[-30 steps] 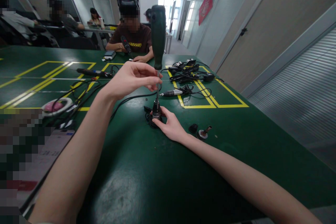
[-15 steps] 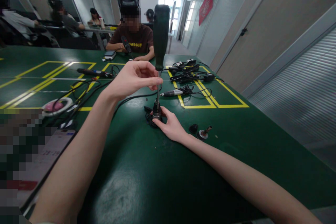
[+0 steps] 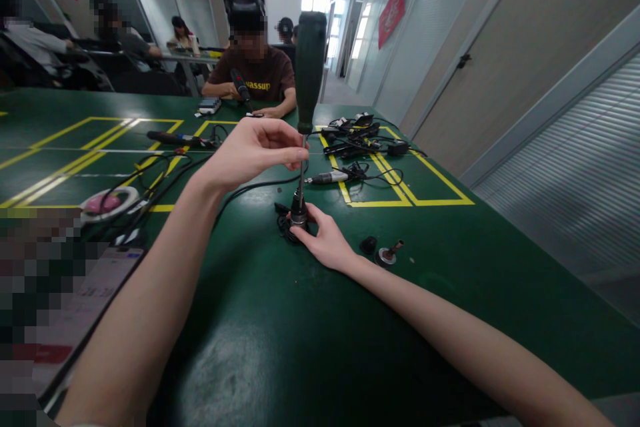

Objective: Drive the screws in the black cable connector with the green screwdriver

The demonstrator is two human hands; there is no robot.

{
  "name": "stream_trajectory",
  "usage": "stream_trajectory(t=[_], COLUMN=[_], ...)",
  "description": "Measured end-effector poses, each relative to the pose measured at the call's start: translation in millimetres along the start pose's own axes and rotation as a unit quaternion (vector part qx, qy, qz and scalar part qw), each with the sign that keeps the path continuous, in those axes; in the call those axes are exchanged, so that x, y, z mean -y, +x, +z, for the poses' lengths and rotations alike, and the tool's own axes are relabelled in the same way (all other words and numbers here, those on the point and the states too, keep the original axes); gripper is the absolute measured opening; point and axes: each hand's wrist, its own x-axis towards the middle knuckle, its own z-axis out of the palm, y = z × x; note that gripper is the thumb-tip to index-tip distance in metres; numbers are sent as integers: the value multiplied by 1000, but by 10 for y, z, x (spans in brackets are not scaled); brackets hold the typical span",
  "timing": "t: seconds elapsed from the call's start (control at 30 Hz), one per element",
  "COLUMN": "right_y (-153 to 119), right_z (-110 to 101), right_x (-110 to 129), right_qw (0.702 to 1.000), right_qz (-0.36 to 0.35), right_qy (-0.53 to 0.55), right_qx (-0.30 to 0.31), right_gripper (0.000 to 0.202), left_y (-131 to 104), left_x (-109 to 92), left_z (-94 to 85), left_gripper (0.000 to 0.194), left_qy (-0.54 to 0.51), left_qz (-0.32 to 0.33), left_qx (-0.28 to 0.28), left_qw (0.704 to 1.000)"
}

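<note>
Head view: right hand (image 3: 327,240), partly curled, grips the black-and-silver cylindrical metal connector (image 3: 299,217) at dial centre. At 12 o'clock, left hand (image 3: 257,153) pinches the thin steel shaft of the near-upright, dark-green-handled screwdriver (image 3: 311,73), fingertips closed. A loose pinch or tilted connector could let the tip slip sideways.

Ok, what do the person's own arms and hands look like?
The left hand and right hand are bare, with no gloves, watch or rings visible. The left forearm and right forearm show no sleeves, except a pale edge at bottom left, possibly a cuff.
</note>
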Motion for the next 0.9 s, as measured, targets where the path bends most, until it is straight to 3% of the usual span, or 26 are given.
stream_trajectory(t=[0.5, 0.9], right_y=[2, 1], right_z=[4, -7], right_x=[-22, -10], right_qw=[1000, 1000], right_qz=[-3, -2], right_qy=[-3, -6], right_qx=[0, 2], right_gripper=[30, 30], left_y=[-28, -4], left_x=[-72, 23], left_z=[-2, 5], left_gripper=[37, 37], left_qy=[5, -7], left_qz=[-2, -5], left_qx=[1, -15], left_qw=[1000, 1000])
